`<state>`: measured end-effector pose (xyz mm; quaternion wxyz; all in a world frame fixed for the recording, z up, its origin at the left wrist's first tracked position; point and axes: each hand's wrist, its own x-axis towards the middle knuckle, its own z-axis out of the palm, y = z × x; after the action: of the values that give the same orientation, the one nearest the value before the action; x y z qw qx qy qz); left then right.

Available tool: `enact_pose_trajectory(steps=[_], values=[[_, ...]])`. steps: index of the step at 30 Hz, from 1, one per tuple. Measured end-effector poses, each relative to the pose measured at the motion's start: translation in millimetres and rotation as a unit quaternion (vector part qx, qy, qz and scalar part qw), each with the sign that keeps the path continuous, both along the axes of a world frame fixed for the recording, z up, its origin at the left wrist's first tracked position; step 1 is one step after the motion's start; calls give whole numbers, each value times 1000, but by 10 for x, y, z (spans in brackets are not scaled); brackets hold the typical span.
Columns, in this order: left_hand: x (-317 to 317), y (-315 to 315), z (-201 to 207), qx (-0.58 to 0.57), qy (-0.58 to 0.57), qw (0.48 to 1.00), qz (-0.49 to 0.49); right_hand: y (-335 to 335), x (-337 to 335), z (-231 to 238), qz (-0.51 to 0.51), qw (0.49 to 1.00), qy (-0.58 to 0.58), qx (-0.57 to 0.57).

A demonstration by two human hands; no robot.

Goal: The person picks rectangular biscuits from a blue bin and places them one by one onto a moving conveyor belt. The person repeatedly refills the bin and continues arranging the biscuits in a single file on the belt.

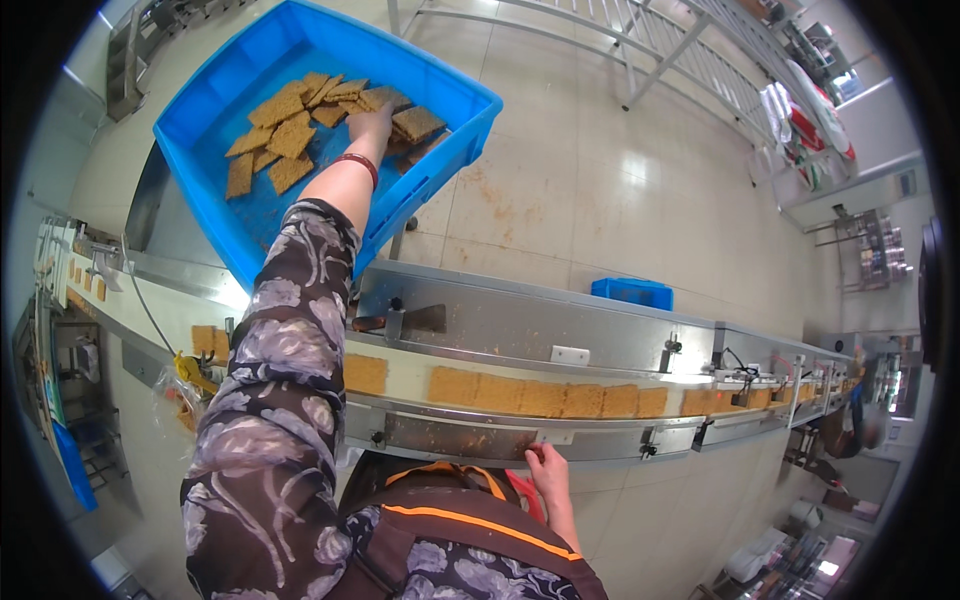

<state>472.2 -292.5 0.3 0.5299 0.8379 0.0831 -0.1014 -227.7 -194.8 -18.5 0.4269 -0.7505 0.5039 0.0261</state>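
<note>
My left hand (371, 124) reaches down into a blue plastic crate (440, 75), with a red bracelet at the wrist. It grips a brown biscuit-like slab (385, 98), whose surface hides part of the fingers. Around it lie several loose square slabs (291, 135), piled and overlapping, thickest toward the far side. My right hand (549, 474) is at the near metal rail (460, 438) of the conveyor. Its fingers are curled against the rail's edge, and nothing shows in them. Beyond that rail, a row of flat brown slabs (545, 394) lies along the pale belt (408, 380).
A scraper (428, 319) rests on the conveyor's far metal ledge. Farther back stands a small blue crate (632, 293). Crumbs (510, 205) are scattered over the tiled floor. At left, a yellow-handled item (195, 373) sits beside clear plastic. Metal railings (665, 65) stand across the far side.
</note>
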Motion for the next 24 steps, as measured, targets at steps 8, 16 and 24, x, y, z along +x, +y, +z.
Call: enact_pose_trajectory(steps=[8,16,24], values=[[-518,451,530,-257,119,955,-86,-109,140,33,28,999,-3,-16],[-589,1079,803,-184,142,960,-158,-186,391,229,82,996,-10,-18],[-644,1804,1286,-308,104,924,-201,-247,749,488,163,987,-12,-7]])
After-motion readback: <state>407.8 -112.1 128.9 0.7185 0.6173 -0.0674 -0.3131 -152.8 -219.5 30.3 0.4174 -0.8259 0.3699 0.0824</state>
